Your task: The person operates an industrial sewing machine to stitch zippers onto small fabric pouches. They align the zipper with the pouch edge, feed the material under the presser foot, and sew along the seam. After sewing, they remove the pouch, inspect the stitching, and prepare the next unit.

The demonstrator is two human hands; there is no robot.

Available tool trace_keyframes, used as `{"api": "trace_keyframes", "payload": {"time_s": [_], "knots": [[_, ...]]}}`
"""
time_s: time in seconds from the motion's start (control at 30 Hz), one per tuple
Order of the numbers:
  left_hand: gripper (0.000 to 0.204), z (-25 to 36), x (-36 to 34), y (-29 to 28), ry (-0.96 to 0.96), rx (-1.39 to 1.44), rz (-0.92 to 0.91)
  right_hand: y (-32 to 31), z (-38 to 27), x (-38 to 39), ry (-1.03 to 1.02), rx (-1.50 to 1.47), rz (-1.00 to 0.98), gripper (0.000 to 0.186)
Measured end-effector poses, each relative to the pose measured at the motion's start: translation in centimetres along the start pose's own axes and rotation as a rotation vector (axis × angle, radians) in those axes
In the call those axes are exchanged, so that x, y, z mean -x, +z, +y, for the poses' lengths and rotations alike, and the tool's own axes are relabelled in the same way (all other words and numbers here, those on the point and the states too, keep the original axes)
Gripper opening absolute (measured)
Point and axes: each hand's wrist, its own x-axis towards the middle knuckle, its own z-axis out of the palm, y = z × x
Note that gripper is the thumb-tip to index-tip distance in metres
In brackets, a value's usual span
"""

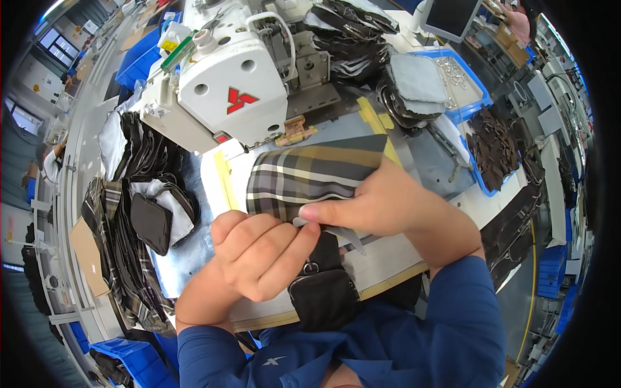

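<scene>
**At the sewing station: plaid pouch pinched between both hands**

On the tabletop (414, 249), just in front of the white sewing machine (220, 90), lies the plaid fabric piece (310, 174). Its long axis runs left to right, tilted a little upward toward the right, with the far edge close to the machine's foot area and the near edge at the hands

Below it hangs a black pouch with a buckle (323, 288), over the tabletop's near edge, toward the person's body

Right hand (381, 204): lies across the plaid piece's right and near edge, fingers stretched leftward, thumb and forefinger closed on the fabric's lower edge

Left hand (262, 252): curled nearly into a fist, fingertips meeting the right hand's at the same lower edge, apparently pinched on it too. Both hands touch each other there; neither is nearer

Around: stacked plaid and black pieces (139, 213) to the left, blue bin of grey pads (469, 97) far right
</scene>
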Motion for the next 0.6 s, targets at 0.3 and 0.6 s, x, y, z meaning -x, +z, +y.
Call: {"api": "trace_keyframes", "payload": {"time_s": [0.3,0.6], "knots": [[0.031,0.3,0.0,-0.2,0.085,-0.089,-0.001,0.0,-0.7,0.4,-0.064,0.068,-0.005,0.039],[0.035,1.8,0.5,-0.9,0.074,-0.082,-0.114,0.6,-0.9,1.1,-0.229,0.36,0.016,0.025]]}}
